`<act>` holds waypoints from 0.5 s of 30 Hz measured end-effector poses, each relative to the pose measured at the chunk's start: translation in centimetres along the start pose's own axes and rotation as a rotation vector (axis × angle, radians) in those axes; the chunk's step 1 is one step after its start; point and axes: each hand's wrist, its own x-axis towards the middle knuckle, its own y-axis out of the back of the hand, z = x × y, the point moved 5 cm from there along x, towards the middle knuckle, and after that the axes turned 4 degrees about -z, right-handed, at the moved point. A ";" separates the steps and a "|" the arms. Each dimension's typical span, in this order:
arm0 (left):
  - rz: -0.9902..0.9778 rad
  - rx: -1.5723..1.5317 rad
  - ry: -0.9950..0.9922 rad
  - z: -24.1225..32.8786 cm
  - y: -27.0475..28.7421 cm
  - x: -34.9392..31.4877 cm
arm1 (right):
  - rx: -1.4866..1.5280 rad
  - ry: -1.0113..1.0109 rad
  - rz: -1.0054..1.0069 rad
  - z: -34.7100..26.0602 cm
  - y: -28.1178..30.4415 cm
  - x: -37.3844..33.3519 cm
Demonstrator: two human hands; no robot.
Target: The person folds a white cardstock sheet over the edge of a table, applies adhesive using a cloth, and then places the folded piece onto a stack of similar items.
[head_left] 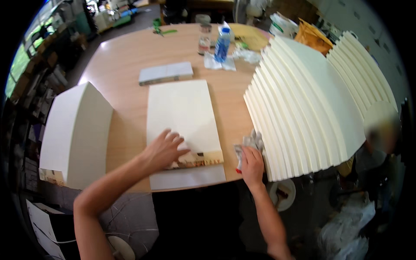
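A long white panel (180, 108) lies on the table in front of me, with a printed picture strip (199, 160) across its near end. Beyond that strip, a second pale piece (188, 178) sticks out toward the table's near edge. My left hand (164, 149) is over the panel's near left part, fingers spread and nothing in them; whether they touch the surface I cannot tell. At the panel's right, my right hand (252, 167) pinches a crumpled grey cloth glove (253, 139) with a bit of red at its lower edge.
Stacked white panels (299, 112) fan out along the right side. On the left stands another white stack (71, 130). Farther back are a pale flat block (166, 73), a blue-capped bottle (222, 47), a jar (204, 39) and green-handled scissors (160, 28). A white bucket (284, 194) is below right.
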 end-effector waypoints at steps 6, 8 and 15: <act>0.231 -0.359 0.053 1.7 -1.3 -5.2 | 0.455 -0.303 -0.046 1.9 -0.2 2.7; 0.166 -0.355 -0.033 1.3 -1.1 -5.1 | 0.428 -0.220 0.004 1.1 0.9 3.7; 0.302 -0.176 0.378 -3.7 5.0 -3.7 | 0.546 -0.622 -0.241 -2.9 0.8 8.5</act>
